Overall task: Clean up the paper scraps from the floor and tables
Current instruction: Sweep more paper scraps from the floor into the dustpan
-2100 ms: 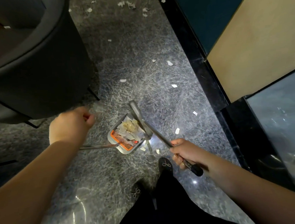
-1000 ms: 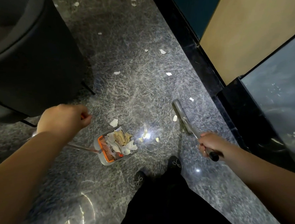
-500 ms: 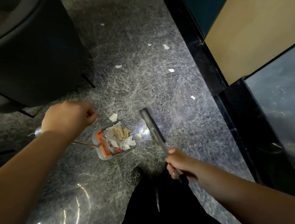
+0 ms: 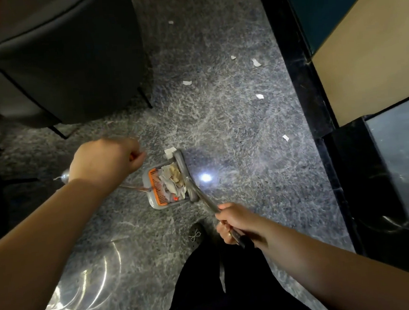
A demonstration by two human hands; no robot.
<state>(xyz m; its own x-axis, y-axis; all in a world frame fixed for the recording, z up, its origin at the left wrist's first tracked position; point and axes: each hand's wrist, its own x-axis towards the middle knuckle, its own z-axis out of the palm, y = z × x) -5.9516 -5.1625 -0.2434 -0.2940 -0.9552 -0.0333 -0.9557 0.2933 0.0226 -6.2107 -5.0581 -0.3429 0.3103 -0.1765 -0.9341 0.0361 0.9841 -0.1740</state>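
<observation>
My left hand (image 4: 103,160) grips the dustpan (image 4: 165,184) handle, my right hand (image 4: 233,220) the broom (image 4: 188,178), at frame centre. I'd keep the pan lip flat while sweeping; scraps (image 4: 258,96) remain upper right.

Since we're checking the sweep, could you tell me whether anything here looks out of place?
Yes: torn paper scraps lie scattered on the grey floor beyond the dustpan, and one scrap sits just outside its far edge, beside the broom head.
</observation>
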